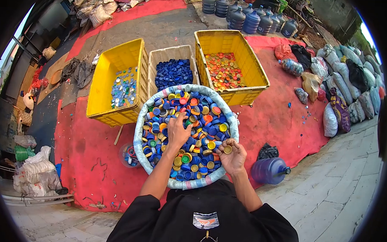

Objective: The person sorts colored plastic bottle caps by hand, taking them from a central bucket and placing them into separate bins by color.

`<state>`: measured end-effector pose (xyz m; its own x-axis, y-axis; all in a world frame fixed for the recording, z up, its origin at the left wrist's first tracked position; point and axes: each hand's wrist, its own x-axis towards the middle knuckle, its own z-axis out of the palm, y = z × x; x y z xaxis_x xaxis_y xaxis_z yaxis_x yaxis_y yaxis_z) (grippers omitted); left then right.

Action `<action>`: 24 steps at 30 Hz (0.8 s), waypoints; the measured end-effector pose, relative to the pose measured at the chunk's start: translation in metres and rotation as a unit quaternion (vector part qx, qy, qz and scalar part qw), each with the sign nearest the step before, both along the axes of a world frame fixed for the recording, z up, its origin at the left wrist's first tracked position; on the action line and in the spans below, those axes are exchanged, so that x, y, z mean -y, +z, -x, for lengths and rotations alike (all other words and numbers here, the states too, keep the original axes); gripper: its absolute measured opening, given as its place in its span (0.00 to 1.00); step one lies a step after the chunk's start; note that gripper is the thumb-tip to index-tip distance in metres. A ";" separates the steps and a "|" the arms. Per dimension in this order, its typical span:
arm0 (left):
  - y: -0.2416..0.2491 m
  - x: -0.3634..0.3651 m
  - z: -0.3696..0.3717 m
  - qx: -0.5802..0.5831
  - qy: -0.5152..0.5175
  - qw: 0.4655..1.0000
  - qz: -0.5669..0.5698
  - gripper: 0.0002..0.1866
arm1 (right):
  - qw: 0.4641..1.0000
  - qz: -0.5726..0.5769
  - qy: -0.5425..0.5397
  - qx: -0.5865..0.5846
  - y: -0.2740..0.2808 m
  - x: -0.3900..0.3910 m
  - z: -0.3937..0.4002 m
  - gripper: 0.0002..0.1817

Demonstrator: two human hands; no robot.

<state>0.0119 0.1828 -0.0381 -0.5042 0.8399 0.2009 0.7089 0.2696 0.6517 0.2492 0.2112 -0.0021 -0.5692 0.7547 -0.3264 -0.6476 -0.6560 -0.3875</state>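
Observation:
In front of my body stands a round tub [139,138] with a pale woven cover over its rim, heaped with mixed blue, yellow, orange and green bottle caps [196,149]. My left hand [178,131] reaches into the middle of the heap, its fingers bent together; whatever lies under the fingertips is hidden. Near the tub's right side, my right hand [235,157] is palm up, with a dull yellow bottle cap [228,149] held between thumb and fingers.
Beyond the tub are a yellow crate [105,84] with blue and clear caps, a white crate [152,68] with dark blue caps and a yellow crate [245,94] with orange and red caps. A water jug [268,170] lies at right, near stacked sacks [344,79].

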 end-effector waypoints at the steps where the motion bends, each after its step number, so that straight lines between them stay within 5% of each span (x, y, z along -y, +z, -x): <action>1: 0.000 -0.003 -0.001 -0.021 -0.005 1.000 -0.008 0.30 | 1.000 0.001 -0.006 0.003 0.001 0.001 -0.002 0.11; 17: -0.021 -0.020 -0.002 0.010 -0.002 0.999 -0.045 0.31 | 0.994 -0.048 -0.012 0.099 0.003 0.014 -0.011 0.08; 21: 0.012 -0.005 -0.008 0.252 0.018 0.967 -0.036 0.26 | 0.947 -0.154 0.031 0.282 0.010 0.011 -0.007 0.08; 24: 0.025 0.016 -0.010 0.603 0.012 0.786 -0.138 0.22 | 0.869 -0.277 0.071 0.403 0.009 0.005 -0.004 0.12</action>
<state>0.0215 0.1671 -0.0132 -0.4828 0.8355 -0.2624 -0.4713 0.0046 0.8820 0.2529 0.2062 0.0066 -0.4245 0.8635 -0.2723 0.0535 -0.2763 -0.9596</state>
